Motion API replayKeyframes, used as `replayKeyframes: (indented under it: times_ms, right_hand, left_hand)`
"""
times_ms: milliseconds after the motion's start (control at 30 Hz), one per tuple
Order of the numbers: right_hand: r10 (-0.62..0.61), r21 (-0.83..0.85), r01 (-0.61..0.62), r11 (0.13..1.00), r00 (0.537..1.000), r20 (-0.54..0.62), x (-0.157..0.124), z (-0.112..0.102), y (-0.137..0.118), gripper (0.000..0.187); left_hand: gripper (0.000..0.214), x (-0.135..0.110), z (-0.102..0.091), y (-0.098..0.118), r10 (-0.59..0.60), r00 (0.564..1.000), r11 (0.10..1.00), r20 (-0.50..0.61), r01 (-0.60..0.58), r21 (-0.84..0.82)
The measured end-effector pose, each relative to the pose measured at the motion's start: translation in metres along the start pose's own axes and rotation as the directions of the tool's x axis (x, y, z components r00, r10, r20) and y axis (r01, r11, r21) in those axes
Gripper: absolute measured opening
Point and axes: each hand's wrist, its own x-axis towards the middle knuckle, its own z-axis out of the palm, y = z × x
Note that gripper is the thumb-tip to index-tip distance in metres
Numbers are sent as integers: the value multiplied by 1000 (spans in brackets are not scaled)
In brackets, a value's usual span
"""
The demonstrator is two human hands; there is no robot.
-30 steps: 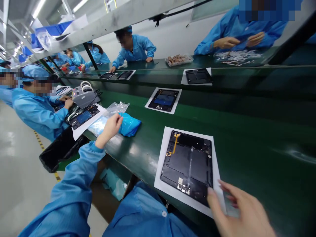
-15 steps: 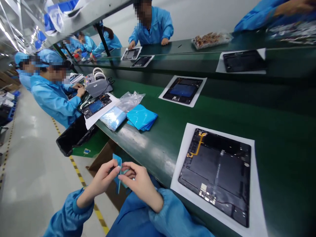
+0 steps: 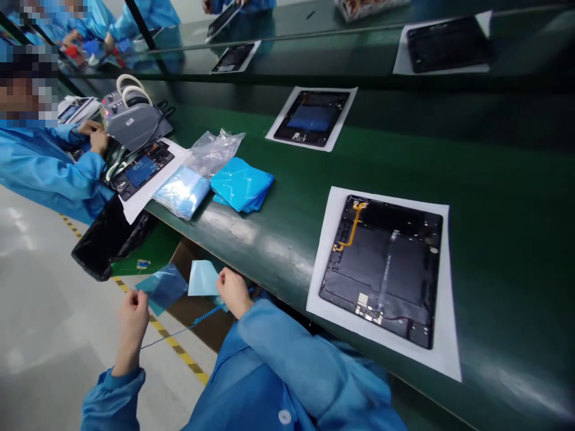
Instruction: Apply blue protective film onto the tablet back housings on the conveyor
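Observation:
Below the belt's near edge my left hand (image 3: 132,311) pinches a dark blue film (image 3: 162,288). My right hand (image 3: 233,292) pinches a pale blue sheet (image 3: 203,278). The two pieces are held apart from each other. An open black tablet back (image 3: 381,266) with an orange flex cable lies on white paper (image 3: 330,206) on the green belt (image 3: 278,239), to the right of my hands. A stack of blue sheets (image 3: 242,184) and a clear bag of more sheets (image 3: 183,190) rest on the belt further left.
A co-worker in a blue coat (image 3: 49,173) works at the left beside a grey machine (image 3: 135,120) and another tablet (image 3: 141,170). More tablets on paper (image 3: 312,117) lie further along the belt. A black bin (image 3: 105,242) and a cardboard box (image 3: 197,305) stand below.
My hands, which held one folded blue piece together, have pulled apart, peeling it into a dark film and a pale sheet. My view has tilted downward.

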Motion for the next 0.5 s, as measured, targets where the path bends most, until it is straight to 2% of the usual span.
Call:
replayKeyframes:
  times_ms: [100,167,333,433,500]
  right_hand:
    - [-74,-76,74,994,997,0,11,5,3,33]
    - [-147,-115,148,982,989,20,10,3,-7,29]
    - [-352,-187,370,910,928,120,-24,-10,-57,22]
    - [-440,-259,472,842,881,175,-43,-22,-83,13]
    - [-468,-323,502,802,865,181,-52,-31,-91,9]
  left_hand:
    - [37,-12,5,1,-8,999,1000,-36,8,11]
    - [37,-26,13,9,10,1000,1000,-30,-10,-1]
    - [34,-59,33,41,56,998,996,-25,-58,-73]
    - [33,-69,37,58,66,997,990,-37,-70,-125]
    - [34,-74,37,68,76,996,985,-52,-83,-149]
